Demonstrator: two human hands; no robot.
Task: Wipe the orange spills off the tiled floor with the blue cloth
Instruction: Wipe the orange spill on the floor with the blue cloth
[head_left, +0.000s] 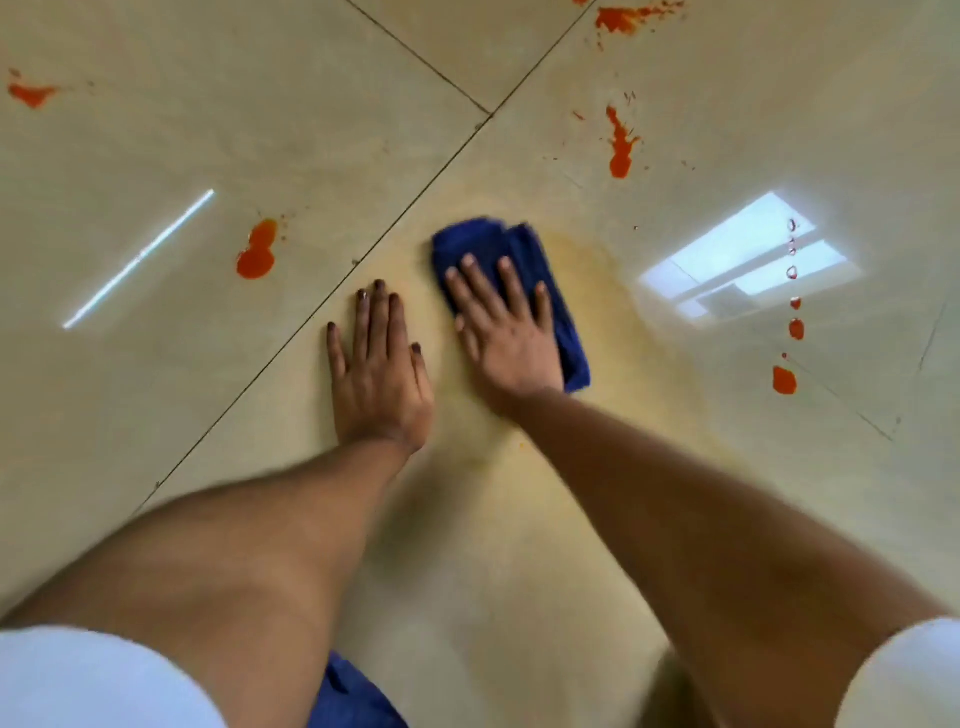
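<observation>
Fig.: right hand (506, 332), fingers straight and spread, presses flat on blue cloth (519, 270) at frame centre; long axis runs upper left to lower right. Left hand (379, 369) flat on tiled floor (519, 519), holds nothing. Nearest orange spill (255, 252) lies left of cloth, beyond grout line; likely next target.

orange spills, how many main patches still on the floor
5: far left, left of the left hand, top edge, beyond the blue cloth, a drip trail at right. More may lie outside the frame.
</observation>
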